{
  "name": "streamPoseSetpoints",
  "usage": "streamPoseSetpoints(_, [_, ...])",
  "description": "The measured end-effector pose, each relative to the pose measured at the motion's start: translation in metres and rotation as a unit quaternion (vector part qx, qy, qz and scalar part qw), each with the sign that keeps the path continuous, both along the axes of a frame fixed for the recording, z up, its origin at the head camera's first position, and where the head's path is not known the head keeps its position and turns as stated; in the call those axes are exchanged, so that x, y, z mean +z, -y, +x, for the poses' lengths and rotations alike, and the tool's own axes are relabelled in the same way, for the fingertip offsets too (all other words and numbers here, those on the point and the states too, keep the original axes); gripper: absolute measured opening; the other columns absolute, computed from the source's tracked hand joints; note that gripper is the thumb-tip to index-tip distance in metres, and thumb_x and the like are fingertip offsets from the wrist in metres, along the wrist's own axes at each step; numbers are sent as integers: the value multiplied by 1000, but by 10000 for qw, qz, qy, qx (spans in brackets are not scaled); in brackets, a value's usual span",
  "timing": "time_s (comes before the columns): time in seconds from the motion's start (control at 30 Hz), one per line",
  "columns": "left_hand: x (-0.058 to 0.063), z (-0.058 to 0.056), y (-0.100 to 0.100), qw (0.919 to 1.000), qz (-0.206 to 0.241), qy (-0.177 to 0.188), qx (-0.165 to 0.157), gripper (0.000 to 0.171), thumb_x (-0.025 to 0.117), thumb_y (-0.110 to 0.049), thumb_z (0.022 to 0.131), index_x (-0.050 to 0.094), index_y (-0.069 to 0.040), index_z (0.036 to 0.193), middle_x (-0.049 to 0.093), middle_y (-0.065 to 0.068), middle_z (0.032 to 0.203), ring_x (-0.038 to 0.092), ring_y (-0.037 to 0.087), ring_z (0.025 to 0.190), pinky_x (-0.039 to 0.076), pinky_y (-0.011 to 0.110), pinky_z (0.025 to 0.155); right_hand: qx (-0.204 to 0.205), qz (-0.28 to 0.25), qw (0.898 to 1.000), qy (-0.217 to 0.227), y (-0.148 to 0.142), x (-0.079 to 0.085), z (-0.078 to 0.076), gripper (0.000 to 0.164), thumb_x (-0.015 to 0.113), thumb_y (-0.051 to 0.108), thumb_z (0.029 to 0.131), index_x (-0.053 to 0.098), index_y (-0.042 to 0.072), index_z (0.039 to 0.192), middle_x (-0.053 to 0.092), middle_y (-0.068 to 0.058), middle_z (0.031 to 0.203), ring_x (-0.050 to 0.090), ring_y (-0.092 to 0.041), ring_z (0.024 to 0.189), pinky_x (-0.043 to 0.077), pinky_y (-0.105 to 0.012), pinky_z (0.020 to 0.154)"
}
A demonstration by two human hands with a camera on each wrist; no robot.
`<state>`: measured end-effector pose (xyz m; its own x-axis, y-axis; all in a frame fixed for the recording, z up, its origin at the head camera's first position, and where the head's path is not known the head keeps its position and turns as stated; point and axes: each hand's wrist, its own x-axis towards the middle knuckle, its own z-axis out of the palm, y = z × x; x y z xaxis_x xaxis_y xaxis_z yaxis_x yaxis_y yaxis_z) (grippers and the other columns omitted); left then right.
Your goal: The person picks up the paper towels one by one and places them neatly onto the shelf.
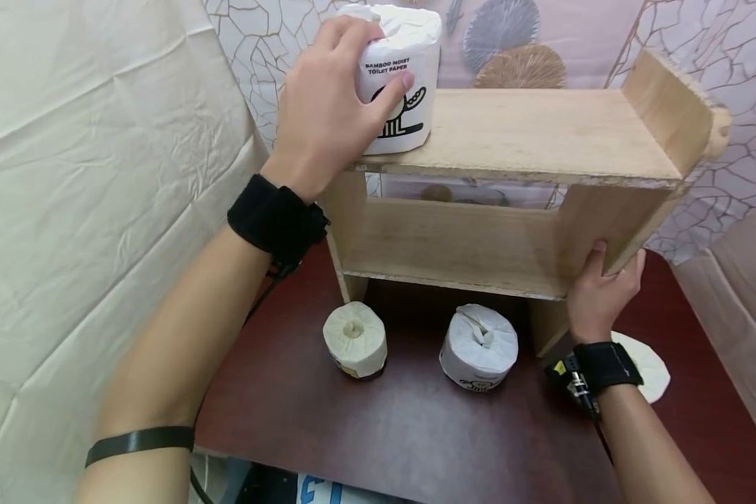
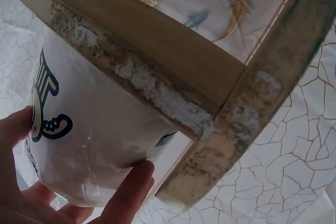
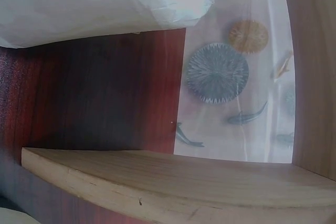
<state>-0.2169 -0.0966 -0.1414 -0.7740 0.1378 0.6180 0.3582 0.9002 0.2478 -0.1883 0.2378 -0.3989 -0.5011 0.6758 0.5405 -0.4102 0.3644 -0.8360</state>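
Observation:
My left hand (image 1: 330, 105) grips a white wrapped toilet paper roll (image 1: 395, 122), printed "Bamboo moist toilet paper", at the left end of the top board of a small wooden shelf (image 1: 535, 133). In the left wrist view, the fingers (image 2: 128, 190) and thumb are spread around the roll (image 2: 105, 129) beside the shelf's rough edge. My right hand (image 1: 601, 294) holds the shelf's right side panel low down, thumb on the inner face. The right wrist view does not show that hand, only the panel (image 3: 121, 182) and a white wrapped roll (image 3: 105, 3).
Two more wrapped rolls stand on the dark red table (image 1: 365, 434) before the shelf: a smaller cream one (image 1: 355, 343) and a white one (image 1: 479, 343). A pale round item (image 1: 652, 371) lies partly behind my right wrist. Patterned cloth (image 1: 740, 84) hangs behind.

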Motion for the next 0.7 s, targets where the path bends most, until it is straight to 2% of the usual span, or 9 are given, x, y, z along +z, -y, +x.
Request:
streamPoseSetpoints(0.13, [-6,-1,1,9998,-55,-169,25,72,54,-68,99,51,-22,155,49,0,156,61,23,116,54,37,91,-33,133,9999,11,-8,-10,-7,33,62,22,104,69,11,135,64,6,123,61,-15,121,44,-24,100])
streamPoseSetpoints(0.27, [-14,-3,4,9994,243,-239,-27,88,56,-73,95,38,-20,162,42,1,161,58,24,118,49,36,96,-53,371,9993,-84,-16,-19,-15,35,62,23,104,68,14,138,64,3,126,61,-16,122,45,-24,101])
streamPoseSetpoints(0.37, [-21,-7,7,9972,493,-478,-295,93,59,-73,94,32,-18,164,37,2,165,52,22,128,44,34,104,-23,404,9991,-121,-18,-21,-17,35,62,24,104,68,15,138,64,3,126,61,-15,122,45,-25,101])
streamPoseSetpoints(0.47, [-28,-11,9,9922,692,-800,-657,100,61,-71,93,26,-13,167,29,6,169,50,18,130,46,30,103,-30,303,9995,-77,-18,-20,-18,34,62,25,104,69,17,137,64,5,125,61,-15,121,45,-25,101])
streamPoseSetpoints(0.53, [-32,-13,10,9896,823,-915,-741,107,63,-73,91,21,-11,168,26,8,170,48,17,133,47,29,102,-50,286,9996,-55,-18,-19,-16,34,62,25,105,69,16,137,64,4,125,62,-15,121,45,-25,100])
streamPoseSetpoints(0.6, [-36,-14,10,9898,937,-862,-642,113,64,-75,89,16,-10,168,27,7,170,46,17,135,44,29,106,-76,314,9995,-33,-16,-19,-14,35,62,26,105,68,15,137,64,4,125,62,-16,122,45,-25,100])
streamPoseSetpoints(0.7, [-41,-14,13,9916,1061,-650,-349,117,65,-77,87,12,-11,169,31,7,169,38,17,145,31,30,117,-82,321,9994,-49,-11,-14,-9,35,62,25,105,68,12,136,64,7,122,61,-16,121,45,-25,100])
